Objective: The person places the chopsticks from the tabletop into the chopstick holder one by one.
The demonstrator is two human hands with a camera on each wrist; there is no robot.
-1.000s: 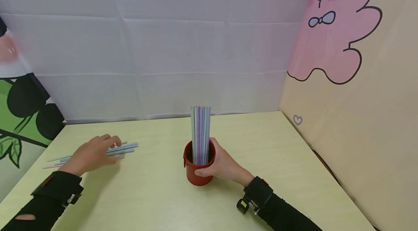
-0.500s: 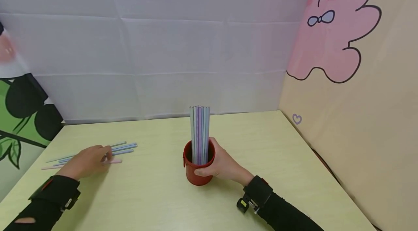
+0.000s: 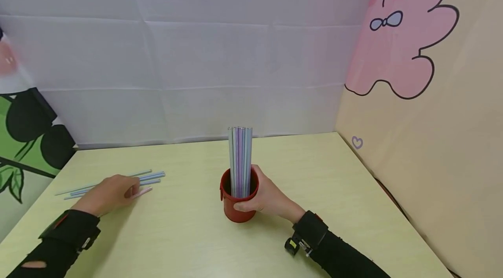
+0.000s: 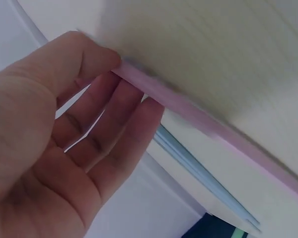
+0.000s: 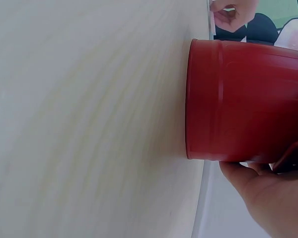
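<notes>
My left hand (image 3: 111,193) pinches a pink straw (image 4: 208,121) between thumb and fingertips, close over the table at the left. Right behind that hand several blue and green straws (image 3: 152,176) lie on the table, partly hidden by it; two blue ones (image 4: 198,171) show past the fingers in the left wrist view. At the middle, my right hand (image 3: 271,196) grips a red metal bucket (image 3: 238,216) round its right side, thumb across the front. The bucket stands upright on the table. Inside it a bunch of purple, blue and pale green straws (image 3: 240,160) stands upright.
The pale wooden table (image 3: 188,243) ends at a white cloth backdrop (image 3: 208,60) behind. A beige wall (image 3: 444,160) with a pink bear drawing (image 3: 401,51) borders the right side. Green and black printed cloth (image 3: 35,134) hangs at the far left.
My left hand has closed its fingers on the pink straw and angled it away from the other straws, its near end shifting slightly right. The right hand and the bucket have stayed put.
</notes>
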